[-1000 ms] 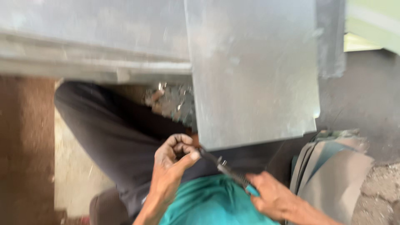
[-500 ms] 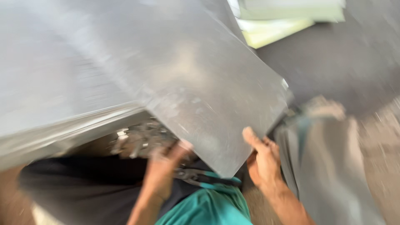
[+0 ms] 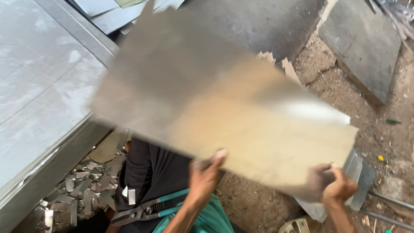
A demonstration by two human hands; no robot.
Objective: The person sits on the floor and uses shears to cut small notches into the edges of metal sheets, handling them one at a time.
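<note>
Flat metal sheet (image 3: pixel 224 116), dull grey with a warm tan sheen, motion-blurred, jagged notches on its far edge. Held tilted over the lap. Left hand (image 3: pixel 206 174) and right hand (image 3: pixel 338 186) each pinch its near edge. Tin snips (image 3: pixel 148 210) with teal handles rest on the thigh; shiny offcuts (image 3: pixel 77 194) litter the ground.

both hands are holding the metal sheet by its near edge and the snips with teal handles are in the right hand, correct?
Not quite. The head view shows the left hand and right hand both gripping the metal sheet at its near edge, but the snips with teal handles are in neither hand; they lie on the person's lap, below the left hand.
</note>
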